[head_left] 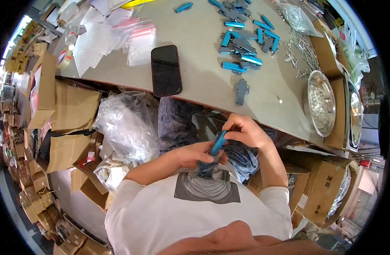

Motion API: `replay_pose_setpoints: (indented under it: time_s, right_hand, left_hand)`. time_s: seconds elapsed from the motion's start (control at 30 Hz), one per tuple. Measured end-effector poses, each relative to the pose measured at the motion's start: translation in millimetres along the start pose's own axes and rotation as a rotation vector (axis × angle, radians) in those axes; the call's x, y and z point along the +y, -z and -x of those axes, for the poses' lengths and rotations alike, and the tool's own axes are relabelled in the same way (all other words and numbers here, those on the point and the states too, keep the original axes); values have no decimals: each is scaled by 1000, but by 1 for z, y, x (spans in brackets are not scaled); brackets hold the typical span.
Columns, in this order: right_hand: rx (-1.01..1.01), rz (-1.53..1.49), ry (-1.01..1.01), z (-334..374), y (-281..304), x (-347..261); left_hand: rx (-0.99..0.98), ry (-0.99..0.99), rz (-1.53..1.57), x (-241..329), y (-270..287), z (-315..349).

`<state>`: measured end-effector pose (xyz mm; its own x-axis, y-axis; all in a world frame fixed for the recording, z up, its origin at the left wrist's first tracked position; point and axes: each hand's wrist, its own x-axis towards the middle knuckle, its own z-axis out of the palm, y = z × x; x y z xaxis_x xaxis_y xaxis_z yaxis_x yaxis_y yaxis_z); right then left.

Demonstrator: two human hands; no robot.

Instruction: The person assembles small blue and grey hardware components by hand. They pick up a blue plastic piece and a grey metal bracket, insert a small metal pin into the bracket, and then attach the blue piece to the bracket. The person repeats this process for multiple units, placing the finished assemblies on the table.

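Hands work low at the lap, below the table edge (229,104). Left hand (194,154) is closed around a dark grey part (207,166); right hand (246,131) pinches the blue piece (218,142) from above. Keep both aligned, pressing squarely. Beyond, phone (166,70) overhangs the edge; blue and grey parts (241,42) leave bare tabletop between.

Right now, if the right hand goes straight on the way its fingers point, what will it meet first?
Probably the left hand: the right hand points down-left along the slim blue metal bar that both hands hold. Depth is unclear here.
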<state>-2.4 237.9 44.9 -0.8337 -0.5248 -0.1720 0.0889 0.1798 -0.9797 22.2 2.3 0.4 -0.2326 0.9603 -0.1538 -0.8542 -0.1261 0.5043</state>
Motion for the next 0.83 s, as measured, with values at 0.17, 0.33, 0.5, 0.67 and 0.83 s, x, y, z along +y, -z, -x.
replay_pose_setpoints:
  time_s: [0.17,0.33,0.5,0.67,0.83]
  right_hand:
    - [-105,110,-1,-7,-1,-11]
    - [-73,199,53,-17,-11,-21]
    - [-48,142,37,-18,-4,-24]
    - [-142,148,93,-15,0,-15]
    - [-146,162,26,-14,-1,-10]
  left_hand:
    - [29,1,27,-3,5,0]
    - [162,-6,92,-3,5,-6]
    - [116,-15,389,-11,11,-5]
    - [-13,-49,98,-2,4,3]
    - [28,13,212,-7,4,3]
